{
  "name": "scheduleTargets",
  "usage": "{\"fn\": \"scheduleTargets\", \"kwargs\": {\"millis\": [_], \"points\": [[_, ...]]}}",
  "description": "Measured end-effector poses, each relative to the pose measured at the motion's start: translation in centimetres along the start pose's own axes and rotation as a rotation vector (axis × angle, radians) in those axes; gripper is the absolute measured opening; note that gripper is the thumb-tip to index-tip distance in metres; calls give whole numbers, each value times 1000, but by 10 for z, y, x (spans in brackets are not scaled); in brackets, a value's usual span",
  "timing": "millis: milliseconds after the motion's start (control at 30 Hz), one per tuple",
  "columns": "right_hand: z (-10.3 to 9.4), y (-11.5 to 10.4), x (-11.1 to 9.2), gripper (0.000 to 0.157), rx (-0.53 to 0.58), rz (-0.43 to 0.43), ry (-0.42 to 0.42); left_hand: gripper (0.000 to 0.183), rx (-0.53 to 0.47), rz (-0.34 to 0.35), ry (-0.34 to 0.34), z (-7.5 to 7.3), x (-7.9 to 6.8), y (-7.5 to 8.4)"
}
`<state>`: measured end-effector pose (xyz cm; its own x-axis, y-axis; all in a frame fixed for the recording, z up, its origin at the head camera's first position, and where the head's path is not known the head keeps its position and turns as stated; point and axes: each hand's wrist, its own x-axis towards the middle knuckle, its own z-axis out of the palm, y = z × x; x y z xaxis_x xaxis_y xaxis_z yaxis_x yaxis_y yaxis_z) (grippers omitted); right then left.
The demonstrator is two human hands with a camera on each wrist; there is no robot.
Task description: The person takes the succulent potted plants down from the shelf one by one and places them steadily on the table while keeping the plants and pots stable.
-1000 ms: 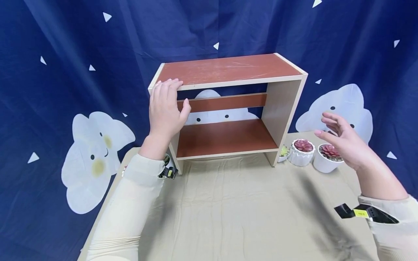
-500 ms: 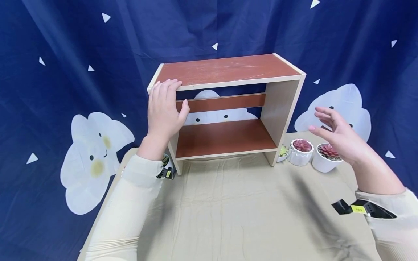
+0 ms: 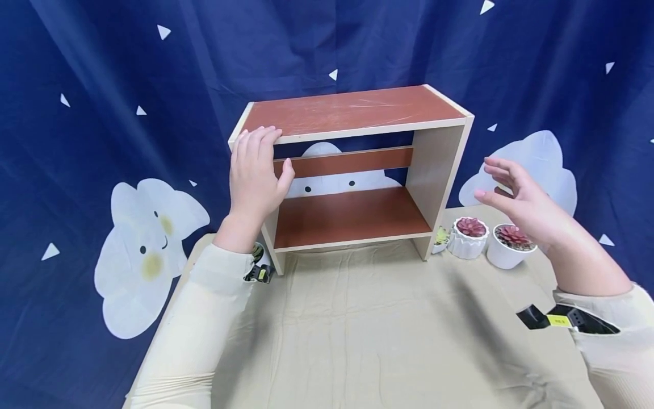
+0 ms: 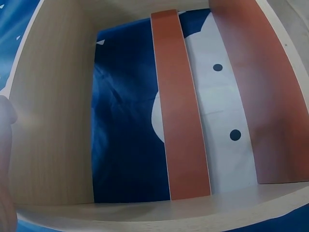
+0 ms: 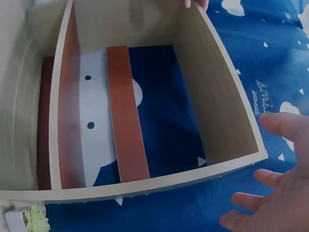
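Note:
A small two-level shelf [image 3: 363, 108] with reddish-brown boards and pale wooden sides stands upright on the cloth-covered table. At its front left top corner rests my left hand [image 3: 254, 179], fingers laid over the top edge and thumb spread to the side. The left wrist view looks into the shelf [image 4: 181, 106] past its back crossbar, a bit of the hand at the left border. My right hand [image 3: 526, 204] hovers in the air to the right of the shelf, holding nothing. Its fingers are relaxed and apart from the side panel, as the right wrist view also shows.
Below my right hand, two white pots with red succulents [image 3: 468, 238] [image 3: 507, 249] and a smaller pot with a green succulent [image 3: 441, 240] stand beside the shelf. Another pot [image 3: 260, 255] is partly hidden behind my left wrist. A blue curtain [image 3: 286, 45] with clouds hangs behind.
My right hand has drifted left and slightly up, closer to the shelf's right side. My left hand stays on the corner, and the view has shifted a little.

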<state>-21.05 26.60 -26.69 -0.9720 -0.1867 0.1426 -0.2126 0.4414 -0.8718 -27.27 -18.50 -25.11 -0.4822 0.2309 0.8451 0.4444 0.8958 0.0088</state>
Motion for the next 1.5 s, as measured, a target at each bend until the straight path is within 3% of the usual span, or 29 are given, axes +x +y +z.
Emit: {"fn": "scheduleTargets", "kwargs": {"millis": [600, 1067, 1500], "points": [[3, -26, 5, 75, -75, -54, -39, 54, 12, 13, -10, -1, -1, -1], [11, -36, 9, 72, -75, -131, -24, 59, 32, -10, -88, -12, -3, 6], [17, -42, 10, 75, -112, -153, -54, 59, -43, -37, -90, -20, -12, 12]]}}
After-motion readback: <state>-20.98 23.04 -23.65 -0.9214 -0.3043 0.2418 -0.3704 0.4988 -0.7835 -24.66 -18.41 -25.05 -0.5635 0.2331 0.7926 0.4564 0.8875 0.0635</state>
